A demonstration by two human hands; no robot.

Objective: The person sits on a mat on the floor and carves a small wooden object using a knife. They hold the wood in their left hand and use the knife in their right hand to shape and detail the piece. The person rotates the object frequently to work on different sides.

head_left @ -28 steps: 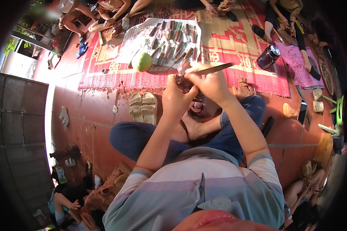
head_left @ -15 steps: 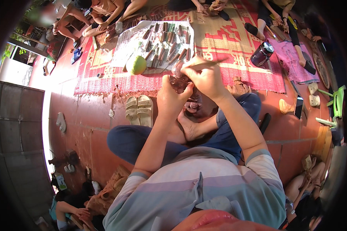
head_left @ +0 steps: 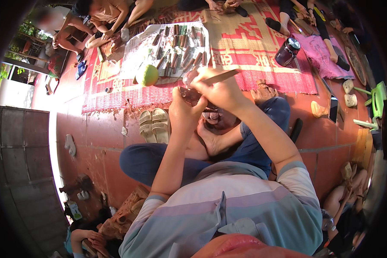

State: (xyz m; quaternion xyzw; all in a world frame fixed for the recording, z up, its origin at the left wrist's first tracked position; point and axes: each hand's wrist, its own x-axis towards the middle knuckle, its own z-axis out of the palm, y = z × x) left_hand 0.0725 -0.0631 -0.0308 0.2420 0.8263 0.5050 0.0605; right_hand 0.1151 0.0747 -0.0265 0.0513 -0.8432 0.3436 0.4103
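My left grip (head_left: 182, 107) clasped the dark piece (head_left: 189, 94), seemingly for steadiness; just beside, right grip (head_left: 219, 92) clutched a tool (head_left: 222, 76)!

Workshop, shared, floor-level, open to daylight: red tiled floor (head_left: 99, 133); red-and-straw patterned mat (head_left: 226, 38); white sheet (head_left: 135, 50) bearing rows of dark-handled hand tools (head_left: 183, 41); brown wooden-looking piece (head_left: 127, 215), lower left; several people (head_left: 109, 18) seated around; greenery (head_left: 2, 74), upper left
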